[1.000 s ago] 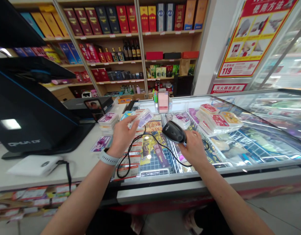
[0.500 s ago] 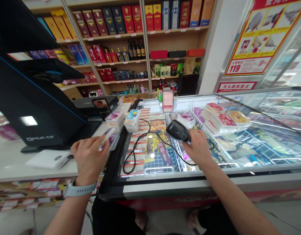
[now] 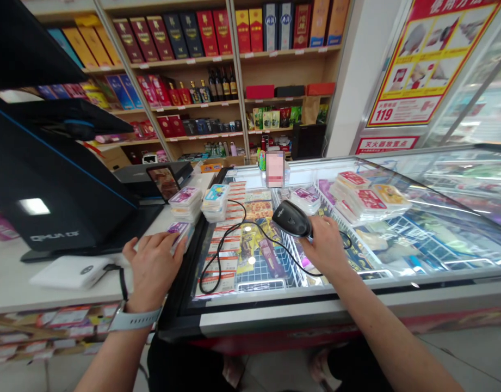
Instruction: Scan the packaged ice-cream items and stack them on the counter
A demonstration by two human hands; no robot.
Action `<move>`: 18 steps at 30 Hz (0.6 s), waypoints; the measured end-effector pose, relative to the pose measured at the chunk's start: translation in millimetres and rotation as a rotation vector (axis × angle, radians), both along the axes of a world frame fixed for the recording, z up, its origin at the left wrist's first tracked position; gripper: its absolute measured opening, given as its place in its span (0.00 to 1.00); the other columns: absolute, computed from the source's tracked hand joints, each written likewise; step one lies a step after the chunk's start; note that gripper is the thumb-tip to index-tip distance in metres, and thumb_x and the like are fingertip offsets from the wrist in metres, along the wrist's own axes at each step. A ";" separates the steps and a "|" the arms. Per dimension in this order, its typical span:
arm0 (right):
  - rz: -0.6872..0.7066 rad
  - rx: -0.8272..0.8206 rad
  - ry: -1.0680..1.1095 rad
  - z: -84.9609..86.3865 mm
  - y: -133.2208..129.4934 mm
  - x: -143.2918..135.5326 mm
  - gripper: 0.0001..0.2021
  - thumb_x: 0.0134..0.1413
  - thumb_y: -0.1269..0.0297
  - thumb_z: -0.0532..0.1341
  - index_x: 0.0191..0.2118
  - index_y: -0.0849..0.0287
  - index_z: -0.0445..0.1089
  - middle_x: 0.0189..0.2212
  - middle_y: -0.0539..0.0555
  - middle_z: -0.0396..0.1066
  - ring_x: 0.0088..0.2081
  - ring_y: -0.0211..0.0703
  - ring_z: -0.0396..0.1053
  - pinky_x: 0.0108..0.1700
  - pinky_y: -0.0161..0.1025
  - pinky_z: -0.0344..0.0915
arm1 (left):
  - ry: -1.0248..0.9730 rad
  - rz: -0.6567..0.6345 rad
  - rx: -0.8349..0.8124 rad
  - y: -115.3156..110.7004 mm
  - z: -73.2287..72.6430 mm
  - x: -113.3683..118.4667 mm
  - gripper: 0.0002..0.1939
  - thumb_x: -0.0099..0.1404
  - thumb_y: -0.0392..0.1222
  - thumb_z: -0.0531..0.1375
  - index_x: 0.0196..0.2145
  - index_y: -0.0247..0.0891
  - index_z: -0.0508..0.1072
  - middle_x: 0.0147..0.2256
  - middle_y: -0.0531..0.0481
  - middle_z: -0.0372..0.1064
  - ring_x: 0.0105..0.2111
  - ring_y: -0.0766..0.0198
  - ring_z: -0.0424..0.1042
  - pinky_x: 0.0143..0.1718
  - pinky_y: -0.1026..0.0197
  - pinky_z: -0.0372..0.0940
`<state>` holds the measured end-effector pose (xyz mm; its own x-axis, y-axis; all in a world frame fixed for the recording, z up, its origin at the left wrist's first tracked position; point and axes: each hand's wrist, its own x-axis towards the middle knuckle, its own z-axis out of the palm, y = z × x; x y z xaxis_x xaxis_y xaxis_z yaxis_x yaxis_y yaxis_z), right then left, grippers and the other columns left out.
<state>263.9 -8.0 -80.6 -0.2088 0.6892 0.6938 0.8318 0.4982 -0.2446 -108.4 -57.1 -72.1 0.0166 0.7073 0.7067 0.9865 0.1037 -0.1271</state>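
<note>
My right hand (image 3: 324, 245) is closed around the handle of a black barcode scanner (image 3: 291, 219), held over the glass top of a chest freezer (image 3: 270, 296) with its head pointing left. The scanner's black cord (image 3: 217, 261) loops across the glass. At the counter's right edge, my left hand (image 3: 154, 264) is closed on a flat plastic box with a purple label (image 3: 179, 227), which lies on a short stack; the fingers partly hide it. Just behind are a stack of purple-labelled boxes (image 3: 185, 202) and a stack of blue-labelled boxes (image 3: 215, 201).
A dark checkout terminal (image 3: 66, 196) stands on the white counter (image 3: 7, 283), with a white power bank (image 3: 70, 272) before it and a propped phone (image 3: 162, 182) behind. More boxes (image 3: 368, 198) are piled on the freezer's right. Shelves of boxed goods (image 3: 201, 109) line the back.
My left hand has lowered the tilted purple-labelled box, and it now lies flat on the short stack. My right hand keeps the scanner in about the same place. The view has shifted slightly.
</note>
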 end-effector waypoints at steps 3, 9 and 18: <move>-0.001 -0.011 0.011 -0.4 0.0 0.2 0.09 0.51 0.69 0.57 0.40 0.59 0.64 0.35 0.56 0.70 0.40 0.49 0.67 0.54 0.49 0.54 | -0.014 -0.055 0.000 3.2 3.5 9.0 0.15 0.67 0.48 0.52 0.43 0.38 0.73 0.43 0.40 0.73 0.46 0.48 0.68 0.55 0.41 0.47; -0.011 -0.031 0.025 1.7 -1.3 -0.6 0.09 0.52 0.70 0.56 0.41 0.59 0.64 0.35 0.56 0.70 0.41 0.50 0.66 0.54 0.49 0.53 | -0.057 -0.335 -0.132 29.0 10.9 51.0 0.16 0.67 0.48 0.53 0.49 0.41 0.71 0.48 0.42 0.72 0.49 0.50 0.68 0.53 0.45 0.53; 0.001 -0.007 0.062 3.1 -2.2 -1.0 0.09 0.52 0.70 0.56 0.41 0.59 0.64 0.35 0.56 0.70 0.41 0.49 0.67 0.53 0.49 0.54 | 0.012 -0.686 -0.369 98.9 3.6 147.6 0.27 0.66 0.43 0.54 0.62 0.37 0.58 0.61 0.39 0.59 0.61 0.49 0.57 0.58 0.45 0.55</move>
